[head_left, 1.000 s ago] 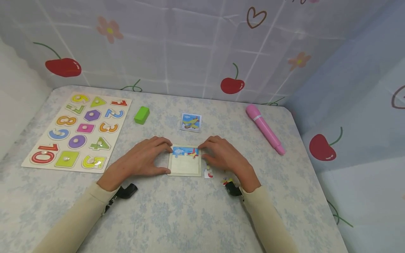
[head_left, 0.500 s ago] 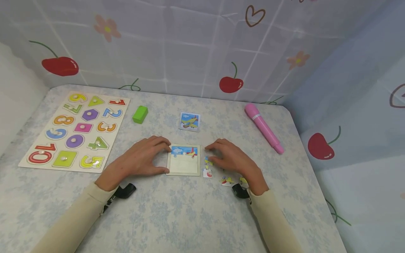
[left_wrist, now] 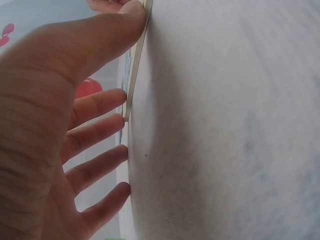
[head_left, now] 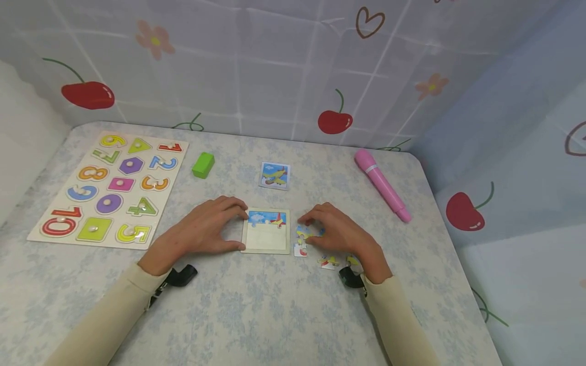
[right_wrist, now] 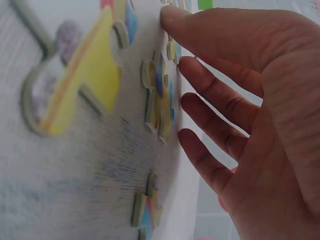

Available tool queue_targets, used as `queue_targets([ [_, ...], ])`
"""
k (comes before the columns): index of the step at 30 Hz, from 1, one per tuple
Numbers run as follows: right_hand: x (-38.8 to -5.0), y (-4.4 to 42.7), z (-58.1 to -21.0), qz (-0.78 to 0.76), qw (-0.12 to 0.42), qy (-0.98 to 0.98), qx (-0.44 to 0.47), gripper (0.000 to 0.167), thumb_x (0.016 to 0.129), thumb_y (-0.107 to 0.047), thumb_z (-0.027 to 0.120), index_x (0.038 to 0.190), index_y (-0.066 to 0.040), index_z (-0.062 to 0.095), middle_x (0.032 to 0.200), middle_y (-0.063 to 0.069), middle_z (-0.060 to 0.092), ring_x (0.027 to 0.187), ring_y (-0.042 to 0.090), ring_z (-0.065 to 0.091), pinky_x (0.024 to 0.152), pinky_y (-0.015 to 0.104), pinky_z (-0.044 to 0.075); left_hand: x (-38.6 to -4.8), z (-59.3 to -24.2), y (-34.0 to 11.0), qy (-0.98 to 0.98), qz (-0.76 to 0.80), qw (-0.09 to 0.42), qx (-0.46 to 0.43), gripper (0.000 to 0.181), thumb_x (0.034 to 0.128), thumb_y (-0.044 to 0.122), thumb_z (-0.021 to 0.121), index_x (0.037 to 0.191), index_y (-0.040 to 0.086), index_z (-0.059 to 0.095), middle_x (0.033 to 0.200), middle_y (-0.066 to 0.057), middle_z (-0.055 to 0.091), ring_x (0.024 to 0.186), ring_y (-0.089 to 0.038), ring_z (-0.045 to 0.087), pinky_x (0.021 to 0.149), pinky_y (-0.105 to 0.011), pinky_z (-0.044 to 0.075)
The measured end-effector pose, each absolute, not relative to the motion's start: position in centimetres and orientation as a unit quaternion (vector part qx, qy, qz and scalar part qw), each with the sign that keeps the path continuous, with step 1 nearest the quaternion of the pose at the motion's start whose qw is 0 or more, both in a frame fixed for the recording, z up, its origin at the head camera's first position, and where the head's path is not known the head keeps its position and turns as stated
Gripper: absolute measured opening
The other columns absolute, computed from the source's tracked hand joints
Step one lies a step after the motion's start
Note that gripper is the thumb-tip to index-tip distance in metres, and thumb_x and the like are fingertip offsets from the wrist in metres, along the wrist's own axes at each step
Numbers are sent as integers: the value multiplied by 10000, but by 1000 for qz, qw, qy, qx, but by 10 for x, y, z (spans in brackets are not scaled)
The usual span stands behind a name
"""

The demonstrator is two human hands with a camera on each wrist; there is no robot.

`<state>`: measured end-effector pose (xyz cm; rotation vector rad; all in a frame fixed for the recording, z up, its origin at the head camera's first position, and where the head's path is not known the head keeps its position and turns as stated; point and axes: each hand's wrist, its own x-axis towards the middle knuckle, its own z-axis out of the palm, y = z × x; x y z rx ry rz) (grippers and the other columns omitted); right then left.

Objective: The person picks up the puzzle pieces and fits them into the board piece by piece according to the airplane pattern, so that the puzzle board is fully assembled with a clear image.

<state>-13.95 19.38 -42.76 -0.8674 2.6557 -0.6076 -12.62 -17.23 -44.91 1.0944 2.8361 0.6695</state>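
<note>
In the head view a shallow puzzle tray lies mid-table. Joined blue sky pieces with a red plane tail fill its top strip; below them is bare board. My left hand rests against the tray's left edge, index finger near the upper corner, thumb at the lower one. My right hand is low over loose puzzle pieces just right of the tray, thumb and index apart. A white-and-red piece lies under its thumb side. In the right wrist view a yellow piece lies beside the fingers; contact cannot be told.
Two more loose pieces lie near the right wrist. Behind the tray is a plane picture card, with a green block to its left. A number-and-shape board lies far left, a pink toy microphone at right.
My right hand has left the tray's right edge and moved right, over the loose pieces. My left hand stays at the tray's left edge.
</note>
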Motion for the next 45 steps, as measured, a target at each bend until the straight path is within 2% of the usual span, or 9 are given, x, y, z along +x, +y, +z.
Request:
queue_targets([
  [13, -141, 190, -431, -207, 125, 922, -302, 321, 942, -188, 813, 1262, -169, 791, 1196, -47, 703, 1113, 157, 586, 1006, 408, 508, -127, -449, -172, 910, 217, 11, 354, 666, 814, 529, 930, 1302, 129, 717, 1452, -43, 606, 1313, -285, 583, 1027, -519, 515],
  [35, -138, 173, -424, -202, 95, 914, -339, 313, 932, -230, 812, 1238, -168, 790, 1184, -29, 697, 1087, 178, 613, 961, 410, 523, -127, -448, -171, 913, 212, 20, 349, 660, 821, 549, 918, 1302, 144, 720, 1455, -30, 604, 1319, -267, 578, 1036, -502, 513],
  [45, -139, 160, -425, -193, 88, 908, -360, 309, 940, -236, 779, 1245, -185, 791, 1179, -49, 707, 1072, 159, 611, 943, 395, 526, -126, -449, -171, 910, 218, 8, 352, 655, 811, 530, 932, 1291, 135, 723, 1443, -37, 610, 1306, -278, 586, 1018, -517, 519],
])
